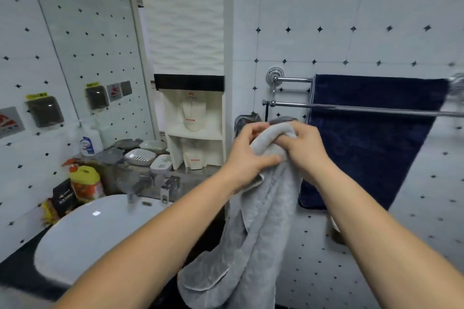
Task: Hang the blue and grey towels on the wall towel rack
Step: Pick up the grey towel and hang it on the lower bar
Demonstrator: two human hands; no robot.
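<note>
The dark blue towel (371,138) hangs over the back bar of the chrome wall towel rack (291,103), spread flat against the tiled wall. The rack's front bar runs bare across it. The grey towel (253,241) is bunched at its top and hangs down in long folds below the rack's left end. My left hand (251,155) and my right hand (305,145) both grip its bunched top edge, close together, a little below the front bar. Some hooks behind my hands are mostly hidden.
A white basin (85,233) with a chrome tap (170,188) sits lower left on a dark counter. Soap dishes (140,157), bottles and an orange-yellow pump bottle (84,182) crowd the ledge. A white shelf unit (194,138) stands beside the wall corner.
</note>
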